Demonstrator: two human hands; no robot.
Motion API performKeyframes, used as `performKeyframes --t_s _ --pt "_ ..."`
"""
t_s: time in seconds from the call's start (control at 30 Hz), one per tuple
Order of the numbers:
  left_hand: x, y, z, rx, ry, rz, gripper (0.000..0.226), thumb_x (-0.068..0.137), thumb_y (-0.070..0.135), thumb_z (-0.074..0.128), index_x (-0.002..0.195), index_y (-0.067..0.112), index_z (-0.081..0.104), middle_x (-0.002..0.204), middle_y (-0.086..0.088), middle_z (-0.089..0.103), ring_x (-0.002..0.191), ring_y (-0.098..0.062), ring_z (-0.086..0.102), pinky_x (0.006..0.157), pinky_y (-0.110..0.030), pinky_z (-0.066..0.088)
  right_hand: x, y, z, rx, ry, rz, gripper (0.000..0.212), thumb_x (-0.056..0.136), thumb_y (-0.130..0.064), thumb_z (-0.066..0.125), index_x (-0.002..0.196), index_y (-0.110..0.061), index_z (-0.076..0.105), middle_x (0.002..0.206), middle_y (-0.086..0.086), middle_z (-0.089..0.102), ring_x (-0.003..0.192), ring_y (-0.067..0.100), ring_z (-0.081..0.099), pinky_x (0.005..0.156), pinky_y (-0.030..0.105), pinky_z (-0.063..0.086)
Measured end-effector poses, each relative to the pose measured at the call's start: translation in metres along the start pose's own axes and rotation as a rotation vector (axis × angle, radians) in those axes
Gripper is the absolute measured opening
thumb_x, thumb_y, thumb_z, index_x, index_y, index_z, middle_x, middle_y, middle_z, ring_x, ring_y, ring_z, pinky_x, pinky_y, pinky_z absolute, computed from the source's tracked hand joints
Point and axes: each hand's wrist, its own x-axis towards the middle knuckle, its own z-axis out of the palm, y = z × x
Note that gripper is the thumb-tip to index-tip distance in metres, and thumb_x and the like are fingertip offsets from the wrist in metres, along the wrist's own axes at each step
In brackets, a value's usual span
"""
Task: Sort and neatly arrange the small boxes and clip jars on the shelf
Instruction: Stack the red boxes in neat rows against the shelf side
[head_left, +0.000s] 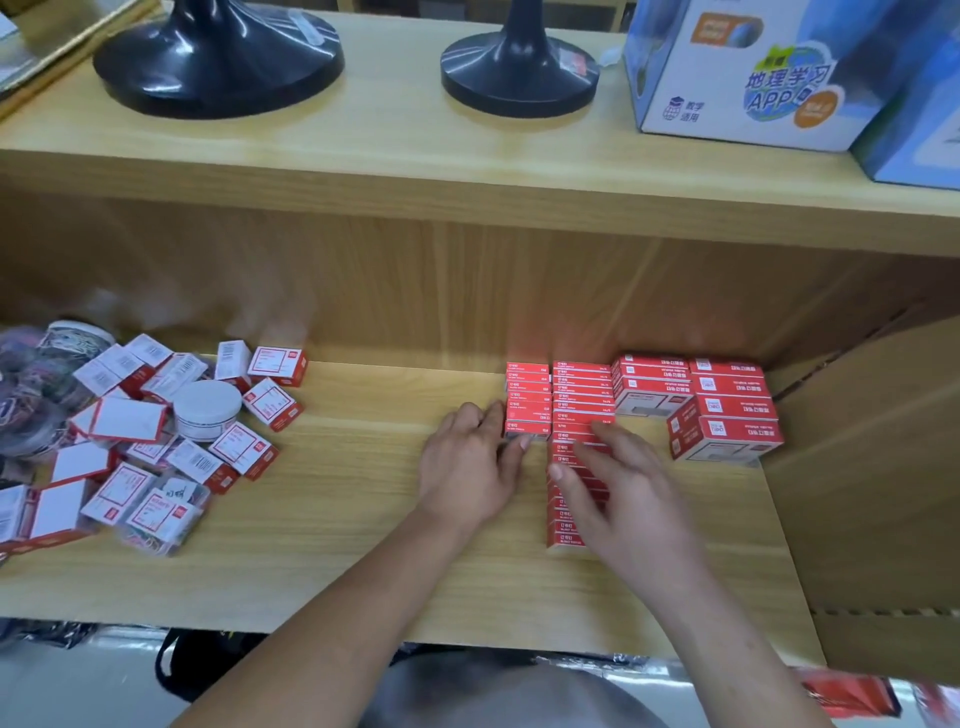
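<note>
Wooden shelf (363, 530), two tiers. The lower board carries all the task stock.

Upper tier, far right: blue-and-white carton (727, 104), printed "地理学习 APP". Its smaller print is unreadable. Left of it stand two black round stand bases (218, 67) (519, 78).

Brown cardboard panel (883, 467) walls in the right end of the lower board.

Left end: loose heap of red-and-white small boxes (156, 441), tipped every way, with barcodes and red-framed labels showing but the text too blurred to read. A white-lidded jar (207, 408) sits in the heap. Clear clip jars (31, 395) lie at the far left edge.

Right end, against the back panel: larger red boxes (727, 410) stacked two deep, with white print facing away and not legible. Just left of them is a long column of slim red boxes (582, 405) running towards the near edge, then a shorter column (527, 400) touching it.

Right hand (618, 493) lies flat over the long column, fingers spread, gripping nothing. Left hand (467, 467) has its fingers extended, tips against the near end of the shorter column, also holding nothing.

Bare board between the heap and the columns, and along the near edge.
</note>
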Motion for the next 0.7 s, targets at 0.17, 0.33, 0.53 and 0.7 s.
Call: performKeyframes --t_s 0.17,0.33,0.53,0.7 --pt "-0.019 -0.014 -0.016 -0.373 0.016 -0.009 0.045 0.095 0.045 0.052 0.126 0.017 0.067 0.097 0.005 0.059 0.092 -0.017 0.063 0.077 -0.032 0.054 0.005 -0.014 -0.015 0.072 0.032 -0.101 0.043 0.095 -0.049 0.056 0.117 -0.018 0.075 0.129 -0.001 0.064 0.122 0.021 0.058 0.102 0.035 0.048" --pt "-0.064 -0.026 -0.047 -0.474 0.133 -0.132 0.03 0.093 0.024 0.062 0.121 0.015 0.07 0.102 0.006 0.064 0.091 -0.01 0.067 0.082 -0.028 0.056 0.014 -0.058 0.001 0.301 -0.05 -0.258 0.035 0.093 -0.039 0.061 0.115 -0.016 0.076 0.125 -0.005 0.065 0.118 0.016 0.061 0.099 0.039 0.051" --pt "-0.111 -0.072 -0.098 -0.462 0.263 -0.358 0.022 0.092 0.018 0.064 0.11 0.016 0.075 0.094 0.008 0.067 0.081 -0.006 0.066 0.073 -0.022 0.052 0.019 -0.12 0.061 0.483 -0.37 -0.356 0.041 0.09 -0.048 0.059 0.118 -0.022 0.074 0.118 -0.015 0.066 0.115 0.007 0.063 0.1 0.037 0.052" --pt "-0.136 -0.127 -0.149 -0.422 0.378 -0.443 0.023 0.092 0.021 0.065 0.112 0.023 0.075 0.101 0.014 0.068 0.089 -0.006 0.065 0.074 -0.023 0.052 0.018 -0.169 0.107 0.518 -0.415 -0.384 0.05 0.085 -0.05 0.06 0.122 -0.018 0.072 0.12 -0.014 0.065 0.115 0.002 0.061 0.103 0.029 0.048"
